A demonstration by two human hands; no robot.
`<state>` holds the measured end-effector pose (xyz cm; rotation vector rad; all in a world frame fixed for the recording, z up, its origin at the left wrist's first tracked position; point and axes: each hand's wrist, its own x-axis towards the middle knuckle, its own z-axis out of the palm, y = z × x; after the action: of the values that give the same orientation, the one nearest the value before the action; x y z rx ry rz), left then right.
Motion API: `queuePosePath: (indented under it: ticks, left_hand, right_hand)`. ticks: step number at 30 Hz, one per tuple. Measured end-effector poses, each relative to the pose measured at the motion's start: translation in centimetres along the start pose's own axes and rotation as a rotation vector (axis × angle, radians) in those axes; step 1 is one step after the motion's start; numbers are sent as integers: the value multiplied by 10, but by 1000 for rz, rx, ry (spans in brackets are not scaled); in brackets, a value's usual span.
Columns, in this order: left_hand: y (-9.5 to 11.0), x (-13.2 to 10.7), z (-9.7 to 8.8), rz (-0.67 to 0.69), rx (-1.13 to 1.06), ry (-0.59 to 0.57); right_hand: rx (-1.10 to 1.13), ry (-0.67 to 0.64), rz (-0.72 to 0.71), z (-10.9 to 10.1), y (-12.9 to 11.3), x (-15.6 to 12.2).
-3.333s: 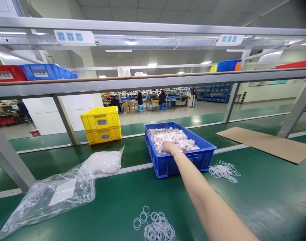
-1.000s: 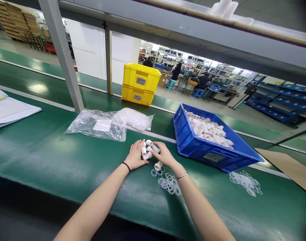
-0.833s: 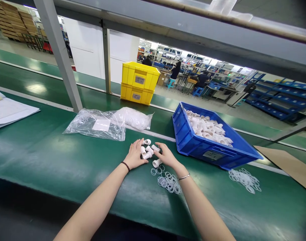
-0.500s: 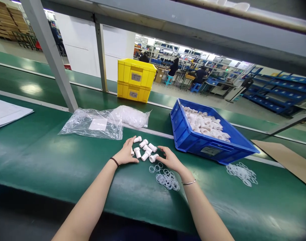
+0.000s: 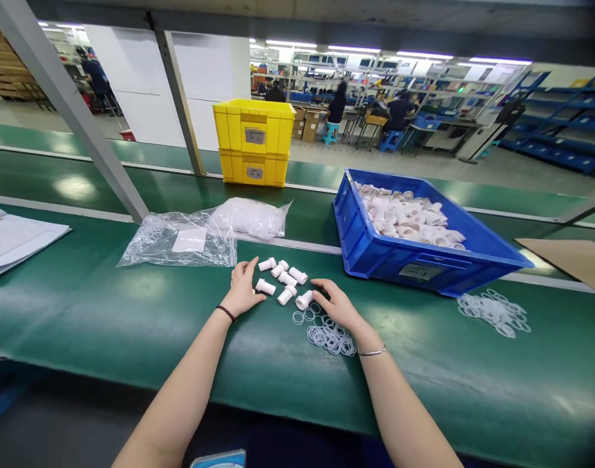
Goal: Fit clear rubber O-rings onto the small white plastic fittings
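Observation:
Several white plastic pipe fittings [image 5: 288,278] with flanged ends lie loosely grouped on the green work surface between my hands. My left hand [image 5: 241,291] rests at the left side of the group, thumb and fingers spread, nearest to a fitting [image 5: 265,286] lying on its side. A bit of white shows by its palm, too hidden to make out. On the right, my right hand [image 5: 335,304] has its fingers apart, with the thumb tip at or touching the nearest fitting [image 5: 304,299]. Just below lies a pile of thin translucent rings [image 5: 331,339], partly beside my right wrist.
A blue bin [image 5: 424,263] full of white fittings stands at the right, with more rings [image 5: 495,312] before it. Clear plastic bags [image 5: 190,240] lie behind my left hand. Stacked yellow crates [image 5: 254,140], papers [image 5: 25,240], a cardboard sheet [image 5: 570,257] and a slanted metal post [image 5: 78,110] surround the area.
The fittings have shifted and spread slightly; one near my left hand has tipped from near upright onto its side. Both hands stay around the group. The camera view has turned a little.

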<state>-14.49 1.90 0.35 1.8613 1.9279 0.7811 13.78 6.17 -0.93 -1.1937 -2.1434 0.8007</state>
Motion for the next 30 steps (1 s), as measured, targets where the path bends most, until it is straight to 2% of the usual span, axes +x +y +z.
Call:
queuePosePath:
  ticks: [6, 8, 12, 14, 17, 20, 22, 26, 30]
  left_hand:
    - [-11, 0, -16, -91, 94, -79]
    - [-8, 0, -17, -75, 90, -84]
    - [5, 0, -15, 12, 82, -12]
    - [9, -1, -16, 56, 89, 31]
    - [12, -3, -17, 142, 80, 70]
    - [14, -5, -14, 322, 116, 3]
    - [16, -7, -9, 419, 204, -44]
    - [19, -8, 1, 410, 339, -2]
    - [19, -6, 0, 373, 241, 108]
  right_hand:
    - [-82, -64, -97, -4, -18, -8]
    - [-119, -83, -104, -4, -22, -9]
    - [-156, -105, -123, -2, -22, -10]
    - [-147, -75, -135, -2, -22, -10]
    - [-146, 56, -83, -1, -22, -8]
    - [-236, 161, -2, 0, -20, -5]
    - [-295, 153, 5, 3, -20, -3]
    - [-372, 141, -48, 6, -25, -1]
    - [-493, 185, -225, 9, -47, 0]
